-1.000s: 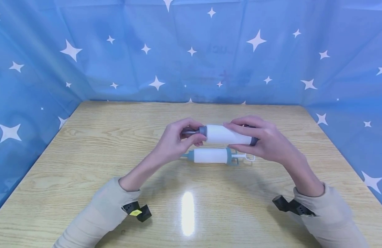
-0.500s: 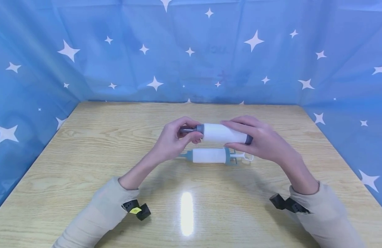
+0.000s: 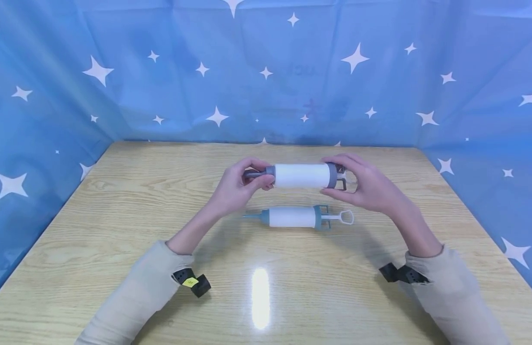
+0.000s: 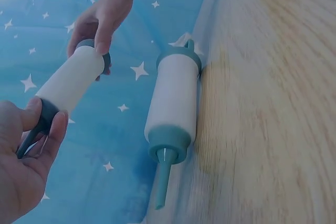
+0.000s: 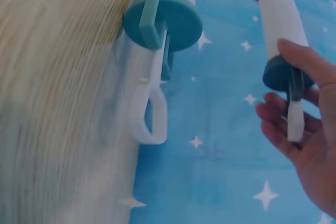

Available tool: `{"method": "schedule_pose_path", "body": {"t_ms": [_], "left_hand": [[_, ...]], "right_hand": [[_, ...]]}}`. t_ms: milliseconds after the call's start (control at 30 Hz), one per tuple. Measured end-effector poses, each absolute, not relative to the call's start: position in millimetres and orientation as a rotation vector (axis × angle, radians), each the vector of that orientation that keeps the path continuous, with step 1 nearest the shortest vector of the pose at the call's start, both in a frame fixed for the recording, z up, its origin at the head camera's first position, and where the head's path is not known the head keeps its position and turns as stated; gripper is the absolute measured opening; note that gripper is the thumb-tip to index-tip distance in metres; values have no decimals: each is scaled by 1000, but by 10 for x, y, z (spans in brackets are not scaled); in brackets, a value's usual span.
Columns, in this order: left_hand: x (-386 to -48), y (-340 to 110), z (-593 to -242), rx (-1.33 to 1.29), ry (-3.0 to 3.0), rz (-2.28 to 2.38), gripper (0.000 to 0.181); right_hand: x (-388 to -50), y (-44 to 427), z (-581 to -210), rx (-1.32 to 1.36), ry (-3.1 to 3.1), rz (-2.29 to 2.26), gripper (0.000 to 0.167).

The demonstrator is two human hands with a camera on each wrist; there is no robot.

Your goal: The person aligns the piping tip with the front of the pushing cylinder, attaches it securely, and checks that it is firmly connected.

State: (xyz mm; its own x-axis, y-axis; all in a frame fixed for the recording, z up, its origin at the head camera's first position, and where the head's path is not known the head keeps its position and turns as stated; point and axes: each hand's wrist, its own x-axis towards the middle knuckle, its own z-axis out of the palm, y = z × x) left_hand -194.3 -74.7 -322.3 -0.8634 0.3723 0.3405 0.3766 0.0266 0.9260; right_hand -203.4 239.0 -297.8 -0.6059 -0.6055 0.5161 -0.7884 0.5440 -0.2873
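A large syringe with a white barrel and dark grey end caps [image 3: 302, 176] is held level above the table in the head view. My left hand [image 3: 239, 189] pinches its nozzle end between thumb and fingers. At the other end, my right hand [image 3: 369, 184] grips the rear cap, thumb on one side and fingers on the other. Behind that cap, the plunger handle [image 5: 295, 120] shows in the right wrist view, near the palm. Below the held syringe lies a second syringe with teal caps [image 3: 292, 217], untouched, its nozzle to the left and its white ring handle to the right.
The wooden table [image 3: 119, 230] carries the second syringe. A blue curtain with white stars [image 3: 266, 96] hangs behind and along both sides. Black wrist cameras [image 3: 191, 282] sit on both sleeves. A bright light reflection lies on the front of the table.
My right hand has slid from the barrel to the rear cap, baring the barrel and the handle end. The held syringe has shifted slightly left and away from me, with my left hand on its nozzle end.
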Motion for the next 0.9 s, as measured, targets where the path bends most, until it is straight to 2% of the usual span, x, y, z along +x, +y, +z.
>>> {"method": "schedule_pose_path", "body": {"t_ms": [167,500,900], "left_hand": [[-2031,-750,-3256,-732,-2264,-2040,25],[-2217,-790,-3387,-640,-2428,-1840,36],[-2426,-773,-3552,-571,-2624,-1683,31]], "right_hand": [[-2134,2432,-2997,1084,-2525,823,67],[-2365,2417,-3105,1032,-2694,809,56],[-2590,2381,-3263,1075,-2808,734,59]]}}
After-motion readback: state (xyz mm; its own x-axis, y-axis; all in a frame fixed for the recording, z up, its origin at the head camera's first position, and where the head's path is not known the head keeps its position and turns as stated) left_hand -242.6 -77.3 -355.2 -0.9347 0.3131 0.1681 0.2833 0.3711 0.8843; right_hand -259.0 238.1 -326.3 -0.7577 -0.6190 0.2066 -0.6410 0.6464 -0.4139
